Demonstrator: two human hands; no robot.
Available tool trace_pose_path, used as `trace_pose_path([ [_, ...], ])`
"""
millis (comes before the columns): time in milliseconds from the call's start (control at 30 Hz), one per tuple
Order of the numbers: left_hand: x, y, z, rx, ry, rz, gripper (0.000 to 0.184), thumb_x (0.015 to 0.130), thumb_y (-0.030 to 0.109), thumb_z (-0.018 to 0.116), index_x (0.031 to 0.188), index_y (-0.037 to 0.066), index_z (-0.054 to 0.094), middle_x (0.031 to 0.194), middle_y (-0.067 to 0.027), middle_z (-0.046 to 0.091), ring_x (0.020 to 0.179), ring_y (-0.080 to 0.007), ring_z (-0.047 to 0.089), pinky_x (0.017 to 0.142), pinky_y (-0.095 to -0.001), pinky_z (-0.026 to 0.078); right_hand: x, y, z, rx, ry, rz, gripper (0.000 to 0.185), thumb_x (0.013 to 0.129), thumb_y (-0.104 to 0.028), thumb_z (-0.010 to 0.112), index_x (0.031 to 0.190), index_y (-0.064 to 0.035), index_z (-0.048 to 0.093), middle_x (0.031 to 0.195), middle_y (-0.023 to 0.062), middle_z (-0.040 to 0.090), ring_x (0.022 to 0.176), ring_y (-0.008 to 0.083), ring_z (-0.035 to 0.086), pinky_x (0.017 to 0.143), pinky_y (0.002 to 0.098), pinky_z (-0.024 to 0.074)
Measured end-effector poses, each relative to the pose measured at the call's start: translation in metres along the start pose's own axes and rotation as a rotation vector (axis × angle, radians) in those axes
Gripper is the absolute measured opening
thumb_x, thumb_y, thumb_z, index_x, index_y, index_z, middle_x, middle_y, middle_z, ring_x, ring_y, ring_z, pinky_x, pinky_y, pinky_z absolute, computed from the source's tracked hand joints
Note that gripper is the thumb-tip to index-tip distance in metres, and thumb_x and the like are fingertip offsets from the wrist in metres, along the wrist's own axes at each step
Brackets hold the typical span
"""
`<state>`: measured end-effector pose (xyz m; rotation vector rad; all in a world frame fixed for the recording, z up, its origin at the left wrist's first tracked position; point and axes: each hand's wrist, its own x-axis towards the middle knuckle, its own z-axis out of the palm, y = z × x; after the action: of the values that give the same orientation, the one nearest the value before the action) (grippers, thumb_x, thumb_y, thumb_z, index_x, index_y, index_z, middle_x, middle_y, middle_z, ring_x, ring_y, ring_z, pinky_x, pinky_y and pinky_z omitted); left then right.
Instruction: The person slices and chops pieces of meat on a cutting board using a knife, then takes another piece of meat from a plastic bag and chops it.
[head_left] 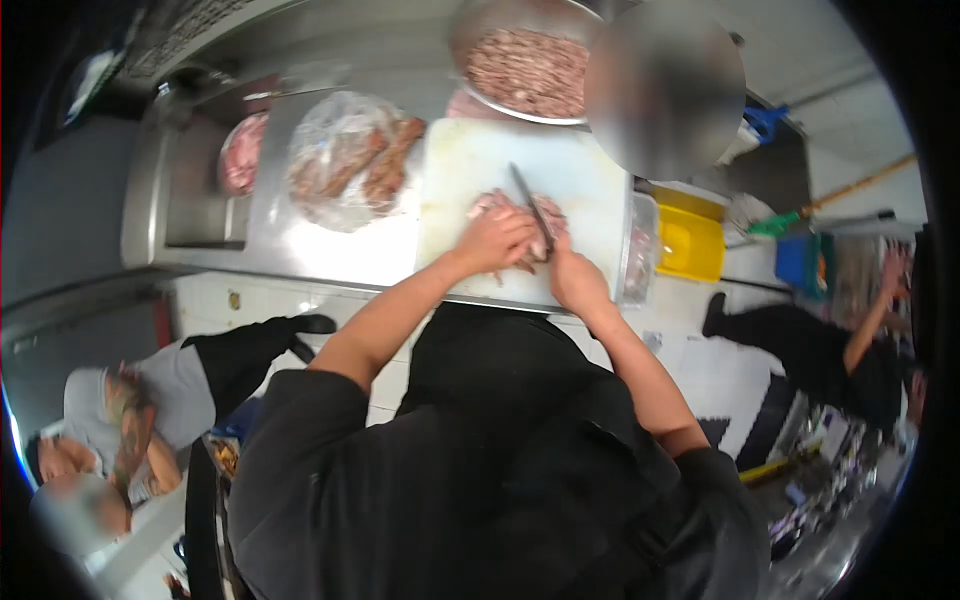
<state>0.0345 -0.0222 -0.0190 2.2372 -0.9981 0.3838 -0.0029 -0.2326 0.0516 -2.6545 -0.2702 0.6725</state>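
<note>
On a white cutting board lies some raw meat, partly covered by my hands. My left hand presses down on the meat with its fingers curled over it. A knife is gripped in my right hand, its blade pointing away from me across the meat. The blade is close beside my left fingertips. Small scraps of meat lie near my left hand at the board's front part.
Left of the board, a clear plastic bag holds reddish meat, beside a sink with more meat. Behind stands a metal bowl of ground meat. A clear container and a yellow bin are right. Two other people stand nearby, left and right.
</note>
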Motion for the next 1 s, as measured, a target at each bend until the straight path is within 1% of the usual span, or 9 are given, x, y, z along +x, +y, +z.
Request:
trace_pose_path([
  [133, 0.002, -0.001, 0.005, -0.063, 0.020, -0.029, 0.019, 0.080, 0.014, 0.073, 0.099, 0.008, 0.071, 0.109, -0.0046, 0.069, 0.102, -0.0254, 0.064, 0.093, -0.0397, 0.050, -0.022, -0.027, -0.048, -0.070, -0.098, 0.093, 0.053, 0.090, -0.006, 0.047, 0.138, 0.0103, 0.036, 0.091, 0.0314, 0.070, 0.085, 0.0472, 0.070, 0.076, 0.0576, 0.0539],
  [233, 0.005, 0.001, 0.002, -0.081, 0.041, -0.055, 0.018, 0.078, 0.011, 0.074, 0.096, 0.008, 0.071, 0.104, -0.0042, 0.069, 0.096, -0.0252, 0.064, 0.089, -0.0379, 0.052, -0.043, -0.039, -0.062, -0.058, -0.159, 0.085, 0.032, 0.090, -0.005, 0.047, 0.120, 0.0053, 0.045, 0.090, 0.0305, 0.071, 0.085, 0.0471, 0.071, 0.077, 0.0572, 0.0543],
  [367, 0.004, 0.002, 0.004, -0.083, 0.057, -0.082, 0.017, 0.076, 0.009, 0.075, 0.093, 0.007, 0.071, 0.099, -0.0041, 0.069, 0.090, -0.0246, 0.065, 0.085, -0.0371, 0.053, -0.045, -0.028, -0.035, -0.019, -0.174, 0.093, 0.029, 0.094, -0.010, 0.046, 0.119, 0.0040, 0.044, 0.086, 0.0338, 0.068, 0.081, 0.0512, 0.068, 0.076, 0.0603, 0.0519],
  [433, 0.004, 0.001, 0.006, -0.103, 0.067, -0.092, 0.017, 0.076, 0.009, 0.075, 0.092, 0.007, 0.071, 0.098, -0.0040, 0.069, 0.090, -0.0245, 0.065, 0.085, -0.0368, 0.053, -0.020, -0.014, 0.003, 0.086, 0.021, 0.001, 0.029, 0.094, -0.010, 0.045, 0.119, 0.0048, 0.044, 0.087, 0.0343, 0.068, 0.082, 0.0517, 0.068, 0.076, 0.0603, 0.0518],
  [567, 0.006, 0.002, 0.008, -0.122, 0.092, -0.085, 0.018, 0.075, 0.009, 0.075, 0.092, 0.007, 0.071, 0.098, -0.0040, 0.068, 0.091, -0.0249, 0.064, 0.085, -0.0372, 0.052, 0.007, -0.033, -0.030, 0.088, -0.037, 0.093, 0.019, 0.096, -0.007, 0.044, 0.112, 0.0027, 0.045, 0.092, 0.0341, 0.068, 0.088, 0.0498, 0.068, 0.079, 0.0606, 0.0517],
  [700, 0.007, 0.006, 0.003, -0.060, 0.088, -0.090, 0.018, 0.075, 0.006, 0.076, 0.091, 0.004, 0.069, 0.095, -0.0071, 0.067, 0.092, -0.0277, 0.064, 0.083, -0.0386, 0.052, -0.030, -0.038, -0.050, 0.051, -0.108, 0.080, 0.018, 0.095, -0.006, 0.043, 0.111, 0.0030, 0.044, 0.092, 0.0333, 0.069, 0.089, 0.0503, 0.068, 0.080, 0.0613, 0.0507],
  [800, 0.008, 0.004, 0.001, -0.057, 0.100, -0.049, 0.018, 0.075, 0.006, 0.076, 0.091, 0.005, 0.069, 0.094, -0.0071, 0.066, 0.093, -0.0280, 0.063, 0.084, -0.0392, 0.051, -0.039, -0.037, -0.039, 0.039, -0.189, 0.130, 0.026, 0.092, -0.007, 0.047, 0.115, 0.0057, 0.043, 0.086, 0.0339, 0.068, 0.082, 0.0527, 0.066, 0.076, 0.0614, 0.0503],
  [867, 0.005, 0.003, 0.002, -0.085, 0.051, -0.082, 0.018, 0.074, 0.007, 0.076, 0.091, 0.005, 0.069, 0.097, -0.0068, 0.066, 0.094, -0.0277, 0.063, 0.083, -0.0397, 0.051, -0.019, -0.027, -0.003, 0.130, 0.018, 0.015, 0.019, 0.093, -0.005, 0.045, 0.111, 0.0023, 0.044, 0.089, 0.0329, 0.069, 0.085, 0.0504, 0.068, 0.077, 0.0608, 0.0513],
  [1000, 0.001, 0.001, 0.008, -0.080, 0.053, -0.049, 0.020, 0.073, 0.007, 0.076, 0.091, 0.005, 0.069, 0.099, -0.0068, 0.067, 0.094, -0.0276, 0.063, 0.084, -0.0402, 0.050, 0.005, -0.023, 0.003, 0.164, 0.039, 0.061, 0.020, 0.093, -0.005, 0.045, 0.112, 0.0025, 0.043, 0.090, 0.0328, 0.069, 0.084, 0.0504, 0.068, 0.076, 0.0600, 0.0518],
])
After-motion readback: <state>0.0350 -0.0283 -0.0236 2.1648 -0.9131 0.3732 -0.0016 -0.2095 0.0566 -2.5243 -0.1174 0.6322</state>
